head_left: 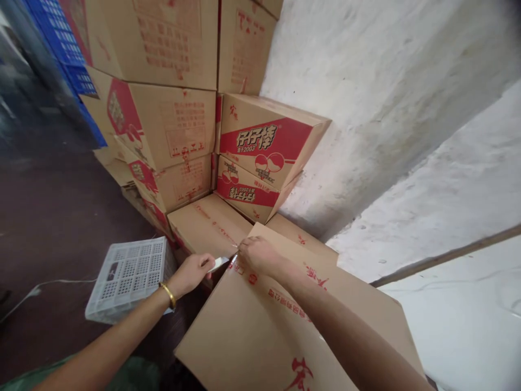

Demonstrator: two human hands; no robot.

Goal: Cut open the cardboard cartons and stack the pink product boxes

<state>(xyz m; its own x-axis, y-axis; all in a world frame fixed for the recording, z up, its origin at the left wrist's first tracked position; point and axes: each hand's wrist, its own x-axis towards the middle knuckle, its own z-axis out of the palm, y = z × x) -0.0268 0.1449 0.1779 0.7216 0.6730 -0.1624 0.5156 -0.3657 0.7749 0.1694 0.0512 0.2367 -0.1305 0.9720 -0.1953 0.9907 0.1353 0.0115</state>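
In my left hand [195, 273], fingers closed, is a white-handled box cutter [220, 264] pointing right, just beside the far left edge of a large cardboard carton [232, 331]. A gold bracelet circles that wrist. My right hand [258, 253] is closed at the same edge of the carton, where the taped seam ends. Its fingertips pinch what looks like the end of the clear packing tape [233, 263]; they partly hide it. Red printed characters run along the carton's top, and the right forearm crosses over it.
More cartons [175, 125] with red printing are stacked ahead, and another carton [211, 220] lies just beyond mine. A white plastic crate [130, 271] stands on the dark floor [49, 217] at left, near a white cord. Blue crates [67, 49] are upper left. A rough white wall [366, 81] rises at right.
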